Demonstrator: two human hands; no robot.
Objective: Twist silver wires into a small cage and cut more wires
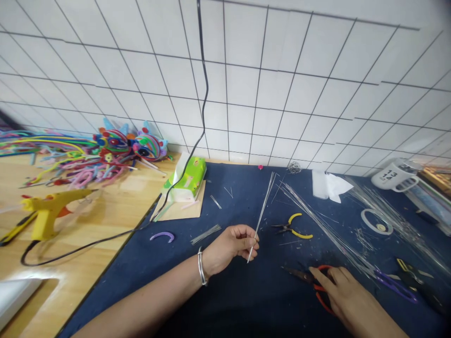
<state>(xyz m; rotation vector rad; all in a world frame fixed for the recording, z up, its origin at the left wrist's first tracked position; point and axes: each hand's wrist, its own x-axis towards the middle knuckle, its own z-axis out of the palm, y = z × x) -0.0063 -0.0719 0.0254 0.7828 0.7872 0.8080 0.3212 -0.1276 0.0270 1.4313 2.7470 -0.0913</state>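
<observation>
My left hand [237,245], with a silver bangle at the wrist, pinches a bundle of thin metal wires [264,204] near its lower end. The wires point up and slightly right, fanning out at the top. At the lower right, my right hand [345,293] is closed around the red handles of long-nosed pliers [299,273], whose dark jaws point left. Between and beyond the hands lie small yellow-handled pliers [294,227]. A short cut bundle of wires [206,234] rests left of my left hand, near a purple curved piece [162,236].
Long loose wires [324,225] and purple-handled scissors [396,285] lie to the right on the dark blue mat [225,300]. A white mug [394,177] stands at the back right. On the left are a yellow glue gun [49,211], its black cord, a tissue pack [188,178] and colourful pipe cleaners [81,159].
</observation>
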